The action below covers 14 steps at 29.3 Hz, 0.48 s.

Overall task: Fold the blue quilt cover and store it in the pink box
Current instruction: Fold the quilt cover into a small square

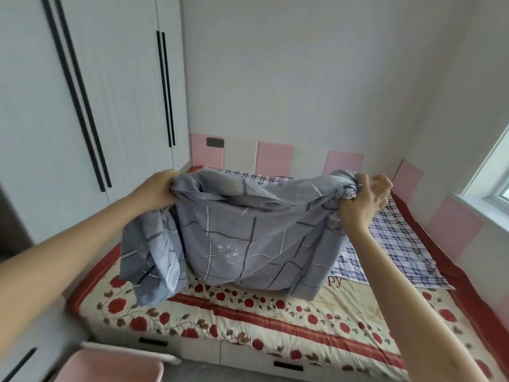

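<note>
The blue quilt cover [248, 238], grey-blue with a line check, hangs bunched above the bed between both hands. My left hand [157, 188] grips its upper left edge, and a loose fold droops below that hand toward the mattress. My right hand [363, 199] grips a gathered wad of the upper right edge. The cover's lower edge touches the floral bedspread [248, 321]. The pink box [110, 366] stands on the floor at the bottom left, beside the bed, partly cut off by the frame.
A blue-and-white plaid sheet [394, 244] lies on the far right part of the bed. White wardrobe doors [82, 106] stand on the left. Pink wall pads [274, 158] line the bed's head and right side. A window [493, 172] is at the right. Bed drawers [275, 359] face me.
</note>
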{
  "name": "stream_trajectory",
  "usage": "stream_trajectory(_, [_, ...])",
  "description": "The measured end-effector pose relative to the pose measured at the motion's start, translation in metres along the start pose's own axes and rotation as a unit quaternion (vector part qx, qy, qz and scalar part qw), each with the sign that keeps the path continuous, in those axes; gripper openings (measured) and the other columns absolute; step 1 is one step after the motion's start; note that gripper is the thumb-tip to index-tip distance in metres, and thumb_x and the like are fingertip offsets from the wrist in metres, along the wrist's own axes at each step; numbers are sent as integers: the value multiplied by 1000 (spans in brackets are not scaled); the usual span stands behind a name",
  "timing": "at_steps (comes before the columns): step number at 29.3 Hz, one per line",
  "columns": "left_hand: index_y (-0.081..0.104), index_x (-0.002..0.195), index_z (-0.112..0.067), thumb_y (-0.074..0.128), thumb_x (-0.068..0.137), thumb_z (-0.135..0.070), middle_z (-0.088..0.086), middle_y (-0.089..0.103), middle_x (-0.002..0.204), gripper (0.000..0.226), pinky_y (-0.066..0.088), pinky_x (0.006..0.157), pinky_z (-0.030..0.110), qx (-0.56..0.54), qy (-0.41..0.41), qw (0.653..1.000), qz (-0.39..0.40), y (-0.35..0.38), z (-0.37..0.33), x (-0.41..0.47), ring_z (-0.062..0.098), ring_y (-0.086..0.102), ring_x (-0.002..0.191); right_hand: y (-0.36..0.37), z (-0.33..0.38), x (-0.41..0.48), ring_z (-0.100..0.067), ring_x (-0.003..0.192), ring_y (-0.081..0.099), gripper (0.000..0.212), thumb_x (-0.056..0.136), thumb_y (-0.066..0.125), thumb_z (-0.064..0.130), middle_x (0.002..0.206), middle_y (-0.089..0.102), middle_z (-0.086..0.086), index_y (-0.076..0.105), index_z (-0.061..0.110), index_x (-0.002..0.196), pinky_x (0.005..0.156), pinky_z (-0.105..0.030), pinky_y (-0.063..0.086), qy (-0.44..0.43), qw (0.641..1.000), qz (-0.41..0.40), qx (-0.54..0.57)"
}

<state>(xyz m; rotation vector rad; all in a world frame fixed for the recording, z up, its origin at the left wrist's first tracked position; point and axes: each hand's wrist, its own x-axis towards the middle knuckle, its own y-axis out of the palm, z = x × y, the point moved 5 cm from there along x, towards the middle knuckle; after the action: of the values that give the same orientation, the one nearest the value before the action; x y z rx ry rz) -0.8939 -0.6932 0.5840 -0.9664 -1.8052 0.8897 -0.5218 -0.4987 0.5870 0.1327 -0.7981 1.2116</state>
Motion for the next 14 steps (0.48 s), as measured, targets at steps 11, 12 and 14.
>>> stream_trajectory(11, [45,69,-19,51,86,-7,-1,44,67,22,33,55,24,110,-71,813,568,169,-22,-174,12,37,56,47,-98,-208,-20,90,59,32,98,44,36,94,61,-8,57,7,97,89,-32,49,223,528,780,-251])
stream_trajectory(12, [45,70,-16,52,86,-8,1,44,66,19,32,53,25,154,-82,781,600,181,-14,-195,13,36,54,42,-110,-225,-21,95,59,37,96,47,41,101,62,-8,57,7,107,92,-32,48,191,483,798,-305])
stream_trajectory(14, [48,73,-12,55,86,-11,2,44,67,14,30,49,25,233,-89,716,652,198,-6,-234,14,36,53,30,-131,-260,-24,110,56,45,95,49,46,123,58,-9,55,7,118,103,-32,41,158,419,814,-371])
